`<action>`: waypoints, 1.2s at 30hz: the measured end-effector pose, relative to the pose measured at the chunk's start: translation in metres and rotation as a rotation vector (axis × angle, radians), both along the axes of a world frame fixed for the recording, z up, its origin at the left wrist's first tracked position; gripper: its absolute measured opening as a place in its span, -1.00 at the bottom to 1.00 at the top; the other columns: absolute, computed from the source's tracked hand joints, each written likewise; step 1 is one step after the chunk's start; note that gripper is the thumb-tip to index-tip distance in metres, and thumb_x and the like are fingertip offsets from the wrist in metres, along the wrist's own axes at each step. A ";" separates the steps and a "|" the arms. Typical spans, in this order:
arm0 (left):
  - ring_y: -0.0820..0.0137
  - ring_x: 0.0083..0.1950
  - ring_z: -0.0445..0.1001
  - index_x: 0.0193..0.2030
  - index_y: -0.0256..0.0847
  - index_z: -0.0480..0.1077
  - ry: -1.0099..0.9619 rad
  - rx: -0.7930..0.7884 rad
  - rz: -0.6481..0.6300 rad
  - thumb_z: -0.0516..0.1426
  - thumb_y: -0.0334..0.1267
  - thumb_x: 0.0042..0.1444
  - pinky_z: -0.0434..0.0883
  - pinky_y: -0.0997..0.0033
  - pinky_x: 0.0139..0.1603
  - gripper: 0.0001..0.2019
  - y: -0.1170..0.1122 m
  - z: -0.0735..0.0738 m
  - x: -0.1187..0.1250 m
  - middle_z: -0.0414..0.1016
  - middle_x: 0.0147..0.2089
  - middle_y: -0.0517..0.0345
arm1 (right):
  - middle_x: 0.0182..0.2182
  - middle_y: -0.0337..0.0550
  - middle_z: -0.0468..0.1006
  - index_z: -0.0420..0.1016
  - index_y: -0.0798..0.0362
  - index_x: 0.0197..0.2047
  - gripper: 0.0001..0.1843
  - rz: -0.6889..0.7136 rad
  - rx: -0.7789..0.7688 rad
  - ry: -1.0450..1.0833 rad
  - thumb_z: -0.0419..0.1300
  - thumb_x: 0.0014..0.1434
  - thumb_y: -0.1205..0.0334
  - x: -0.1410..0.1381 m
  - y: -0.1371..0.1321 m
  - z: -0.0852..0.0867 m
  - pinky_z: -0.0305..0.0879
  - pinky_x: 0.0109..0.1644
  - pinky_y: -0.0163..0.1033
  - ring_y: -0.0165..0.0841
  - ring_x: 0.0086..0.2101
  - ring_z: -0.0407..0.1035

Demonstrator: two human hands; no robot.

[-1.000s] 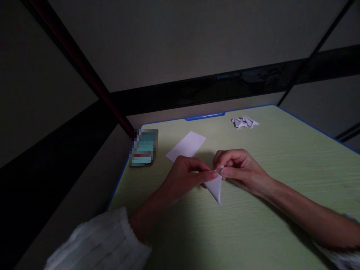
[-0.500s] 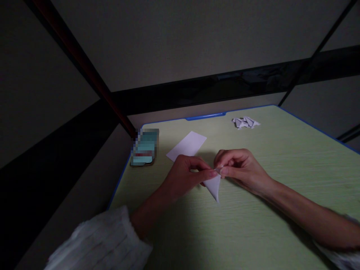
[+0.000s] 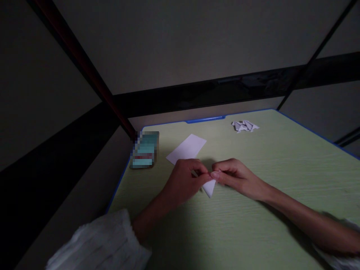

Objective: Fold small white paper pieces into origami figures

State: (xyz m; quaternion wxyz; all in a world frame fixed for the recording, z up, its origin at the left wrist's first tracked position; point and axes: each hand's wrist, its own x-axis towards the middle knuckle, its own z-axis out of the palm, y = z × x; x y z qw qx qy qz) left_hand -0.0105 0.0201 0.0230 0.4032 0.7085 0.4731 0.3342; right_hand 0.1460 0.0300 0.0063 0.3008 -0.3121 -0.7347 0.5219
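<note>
Both my hands meet over the green table (image 3: 253,225) and pinch one small folded white paper triangle (image 3: 210,188). My left hand (image 3: 185,180) grips its upper left corner with closed fingers. My right hand (image 3: 234,176) pinches the top edge from the right, thumb against fingertips. The triangle's point hangs down toward me, close to the tabletop. Just beyond my left hand lies a flat white paper rectangle (image 3: 187,149).
A small pile of folded white paper pieces (image 3: 244,126) sits near the table's far edge. A blurred teal card or box (image 3: 144,150) lies at the far left corner. The table has a blue rim (image 3: 205,119); dark wall panels stand behind it.
Both hands have lowered toward the tabletop and drawn closer together. Less of the triangle shows below my fingers than before.
</note>
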 end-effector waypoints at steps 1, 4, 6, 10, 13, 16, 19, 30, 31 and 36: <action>0.56 -0.55 0.24 -0.66 -0.32 0.34 0.002 0.008 -0.003 0.10 -0.34 -0.12 0.17 0.59 -0.56 -0.83 0.000 0.000 0.000 0.30 -0.62 0.22 | -0.70 -0.39 0.00 0.14 0.10 -0.66 -0.61 -0.009 0.013 -0.005 0.02 0.08 0.06 0.000 0.000 0.000 -0.17 -0.62 -0.39 -0.56 -0.65 -0.10; 0.55 -0.53 0.25 -0.66 -0.30 0.34 -0.007 0.016 0.003 0.10 -0.34 -0.11 0.20 0.60 -0.55 -0.83 0.001 -0.001 -0.001 0.30 -0.60 0.21 | -0.72 -0.38 0.03 0.14 0.09 -0.67 -0.60 -0.055 0.062 -0.017 -0.03 0.11 0.07 0.000 0.001 -0.002 -0.15 -0.62 -0.39 -0.55 -0.66 -0.09; 0.54 -0.51 0.28 -0.62 -0.30 0.36 -0.026 -0.024 0.008 0.10 -0.33 -0.11 0.23 0.59 -0.55 -0.86 0.003 -0.003 -0.002 0.33 -0.58 0.19 | -0.72 -0.38 0.01 0.12 0.09 -0.67 -0.59 -0.104 0.089 -0.032 -0.03 0.11 0.07 0.001 0.001 -0.002 -0.15 -0.62 -0.39 -0.55 -0.66 -0.09; 0.53 -0.53 0.31 -0.51 -0.31 0.38 -0.143 -0.207 0.032 0.12 -0.28 -0.13 0.29 0.57 -0.55 -0.88 0.006 -0.008 -0.001 0.37 -0.55 0.19 | -0.72 -0.36 0.06 0.13 0.09 -0.67 -0.60 -0.247 0.095 -0.043 -0.02 0.11 0.07 0.001 0.001 -0.002 -0.12 -0.62 -0.39 -0.54 -0.65 -0.05; 0.50 -0.48 0.34 -0.48 -0.32 0.38 -0.254 -0.273 0.075 0.13 -0.25 -0.15 0.31 0.55 -0.50 -0.85 0.007 -0.011 -0.001 0.40 -0.51 0.17 | -0.72 -0.34 0.11 0.16 0.09 -0.66 -0.61 -0.317 0.104 -0.027 -0.02 0.11 0.07 0.000 0.001 -0.003 -0.10 -0.61 -0.39 -0.53 -0.65 -0.01; 0.49 -0.48 0.34 -0.51 -0.33 0.40 -0.265 -0.248 0.111 0.15 -0.24 -0.16 0.30 0.52 -0.44 -0.84 0.008 -0.010 -0.002 0.40 -0.54 0.17 | -0.73 -0.34 0.11 0.18 0.09 -0.66 -0.61 -0.334 0.119 -0.004 -0.02 0.09 0.06 -0.001 0.001 -0.003 -0.09 -0.62 -0.38 -0.53 -0.66 -0.01; 0.50 -0.51 0.31 -0.60 -0.31 0.39 -0.237 -0.202 0.147 0.18 -0.25 -0.21 0.27 0.51 -0.44 -0.85 0.007 -0.006 -0.002 0.38 -0.60 0.21 | -0.73 -0.34 0.12 0.18 0.09 -0.67 -0.60 -0.346 0.132 0.014 -0.01 0.09 0.05 0.000 0.000 -0.004 -0.07 -0.62 -0.38 -0.52 -0.66 0.00; 0.54 -0.54 0.27 -0.63 -0.28 0.40 -0.254 -0.128 0.137 0.16 -0.27 -0.17 0.24 0.54 -0.46 -0.86 0.007 -0.003 -0.002 0.36 -0.62 0.25 | -0.73 -0.33 0.12 0.19 0.09 -0.68 -0.62 -0.371 0.161 0.026 0.00 0.09 0.10 -0.001 -0.002 -0.001 -0.07 -0.62 -0.38 -0.53 -0.66 0.01; 0.54 -0.54 0.27 -0.60 -0.29 0.41 -0.265 -0.145 0.127 0.14 -0.27 -0.15 0.24 0.54 -0.47 -0.86 0.007 -0.004 -0.002 0.36 -0.62 0.25 | -0.74 -0.34 0.12 0.18 0.09 -0.68 -0.62 -0.377 0.154 0.031 0.00 0.09 0.10 -0.001 -0.002 -0.002 -0.08 -0.62 -0.38 -0.53 -0.66 0.00; 0.55 -0.56 0.26 -0.58 -0.30 0.41 -0.264 -0.101 0.172 0.08 -0.28 -0.09 0.23 0.56 -0.52 -0.83 0.004 -0.004 0.000 0.34 -0.64 0.25 | -0.74 -0.34 0.12 0.18 0.08 -0.68 -0.62 -0.384 0.109 0.043 0.01 0.08 0.09 -0.002 -0.003 -0.003 -0.08 -0.62 -0.38 -0.53 -0.66 0.00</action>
